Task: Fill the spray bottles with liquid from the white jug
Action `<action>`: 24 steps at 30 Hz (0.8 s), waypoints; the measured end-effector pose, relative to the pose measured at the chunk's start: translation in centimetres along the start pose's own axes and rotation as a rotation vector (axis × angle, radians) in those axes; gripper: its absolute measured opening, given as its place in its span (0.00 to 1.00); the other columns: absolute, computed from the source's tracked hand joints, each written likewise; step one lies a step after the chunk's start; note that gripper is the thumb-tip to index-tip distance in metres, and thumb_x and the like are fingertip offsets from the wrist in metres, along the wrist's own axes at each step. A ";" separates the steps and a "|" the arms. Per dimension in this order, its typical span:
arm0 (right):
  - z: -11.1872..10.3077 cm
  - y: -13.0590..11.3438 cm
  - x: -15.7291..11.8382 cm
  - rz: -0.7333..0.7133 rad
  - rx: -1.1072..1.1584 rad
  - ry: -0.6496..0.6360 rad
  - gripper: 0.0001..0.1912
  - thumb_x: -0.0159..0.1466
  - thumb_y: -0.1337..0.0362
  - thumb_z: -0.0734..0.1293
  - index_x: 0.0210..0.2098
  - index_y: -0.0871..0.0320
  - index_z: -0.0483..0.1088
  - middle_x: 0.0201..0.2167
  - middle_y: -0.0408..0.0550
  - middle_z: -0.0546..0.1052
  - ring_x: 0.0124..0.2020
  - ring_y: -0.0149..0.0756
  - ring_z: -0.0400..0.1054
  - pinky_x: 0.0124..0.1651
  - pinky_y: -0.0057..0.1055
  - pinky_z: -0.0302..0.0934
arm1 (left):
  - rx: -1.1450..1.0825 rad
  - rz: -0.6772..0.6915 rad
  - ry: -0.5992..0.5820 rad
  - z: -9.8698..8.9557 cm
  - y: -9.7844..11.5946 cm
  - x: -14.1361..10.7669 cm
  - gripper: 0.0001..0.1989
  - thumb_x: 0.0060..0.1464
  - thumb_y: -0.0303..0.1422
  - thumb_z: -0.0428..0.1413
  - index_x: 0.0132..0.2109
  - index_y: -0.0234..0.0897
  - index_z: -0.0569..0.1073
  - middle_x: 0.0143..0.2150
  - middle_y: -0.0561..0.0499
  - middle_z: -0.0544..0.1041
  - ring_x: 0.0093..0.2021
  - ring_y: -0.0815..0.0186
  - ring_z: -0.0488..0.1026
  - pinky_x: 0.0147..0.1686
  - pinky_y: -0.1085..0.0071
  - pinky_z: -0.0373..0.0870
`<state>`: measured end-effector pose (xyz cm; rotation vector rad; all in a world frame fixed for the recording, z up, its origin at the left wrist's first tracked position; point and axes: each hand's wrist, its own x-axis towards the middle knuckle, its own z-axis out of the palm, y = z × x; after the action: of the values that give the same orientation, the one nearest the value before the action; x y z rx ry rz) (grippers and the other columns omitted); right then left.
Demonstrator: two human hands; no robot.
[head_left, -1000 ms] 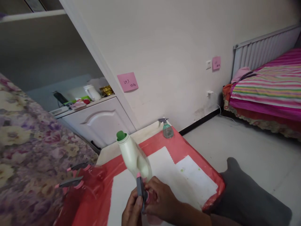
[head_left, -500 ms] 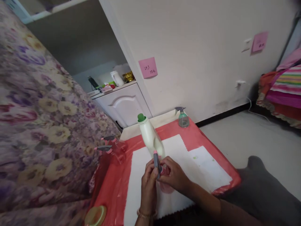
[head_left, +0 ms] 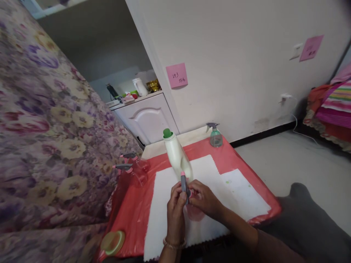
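Observation:
A clear pink spray bottle [head_left: 195,214] stands upright on the white cloth near the front of the table. My left hand [head_left: 176,204] is closed on its grey trigger head [head_left: 184,184], whose pink nozzle points away from me. On the other side, my right hand [head_left: 205,200] pinches the pink collar at the bottle's neck. Just beyond both hands is a pale green jug [head_left: 175,155] with a green spout and no cap on its mouth. The bottle's lower trigger parts and some fingertips are hidden behind my hands.
Two pink spray bottles [head_left: 139,177] stand at the table's left edge, and a green spray bottle [head_left: 216,138] at the back right. A round lid [head_left: 114,243] lies front left. White cloth [head_left: 161,204] covers part of the red tablecloth [head_left: 134,219]. A floral curtain [head_left: 55,138] hangs left.
The view has shifted slightly, so the scene sits a little farther right. Both hands keep hold of the spray bottle, with only slight finger movement at the neck.

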<state>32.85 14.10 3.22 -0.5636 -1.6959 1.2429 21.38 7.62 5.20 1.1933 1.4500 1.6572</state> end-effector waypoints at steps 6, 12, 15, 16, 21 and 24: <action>1.4 1.0 -0.1 0.024 -0.056 0.239 0.10 0.51 0.67 0.71 0.28 0.55 0.65 0.29 0.40 0.67 0.32 0.35 0.62 0.37 0.31 0.57 | 0.025 0.023 -0.061 -0.3 -0.4 -0.1 0.11 0.59 0.39 0.56 0.43 0.40 0.78 0.56 0.46 0.71 0.61 0.54 0.64 0.61 0.60 0.57; 0.6 0.6 -0.3 -0.003 0.007 0.046 0.08 0.55 0.66 0.70 0.36 0.55 0.72 0.37 0.45 0.73 0.41 0.39 0.67 0.46 0.35 0.60 | 0.014 0.012 -0.042 -0.2 -0.2 -0.2 0.12 0.58 0.40 0.55 0.42 0.39 0.78 0.56 0.45 0.71 0.59 0.53 0.65 0.58 0.61 0.60; 0.5 0.6 -0.3 -0.008 0.053 0.046 0.06 0.56 0.66 0.69 0.34 0.55 0.72 0.36 0.46 0.74 0.41 0.40 0.67 0.46 0.35 0.60 | 0.016 0.007 -0.037 -0.1 -0.1 -0.3 0.12 0.58 0.40 0.55 0.42 0.39 0.78 0.56 0.45 0.71 0.60 0.53 0.65 0.59 0.61 0.59; 0.7 0.7 -0.3 -0.005 0.046 0.083 0.06 0.55 0.66 0.70 0.33 0.56 0.71 0.35 0.45 0.74 0.40 0.40 0.67 0.45 0.35 0.60 | 0.020 0.009 -0.040 -0.1 -0.1 -0.3 0.12 0.58 0.40 0.55 0.42 0.39 0.78 0.56 0.45 0.71 0.60 0.53 0.65 0.59 0.60 0.58; 1.5 0.8 -0.4 0.042 -0.005 0.218 0.08 0.53 0.64 0.72 0.30 0.55 0.68 0.32 0.43 0.72 0.36 0.38 0.67 0.41 0.34 0.62 | 0.042 0.015 -0.042 -0.2 -0.2 -0.2 0.12 0.58 0.41 0.55 0.41 0.39 0.78 0.55 0.45 0.72 0.59 0.53 0.65 0.60 0.60 0.58; 0.4 0.1 -0.2 0.011 0.022 0.097 0.09 0.54 0.63 0.72 0.34 0.55 0.71 0.37 0.46 0.73 0.42 0.40 0.68 0.48 0.36 0.62 | 0.027 0.007 -0.027 -0.2 -0.2 -0.2 0.13 0.57 0.42 0.56 0.40 0.39 0.78 0.54 0.44 0.73 0.58 0.53 0.66 0.59 0.60 0.59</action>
<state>32.53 13.76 3.04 -0.6116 -1.5991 1.2212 21.28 7.39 4.94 1.2329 1.4577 1.6248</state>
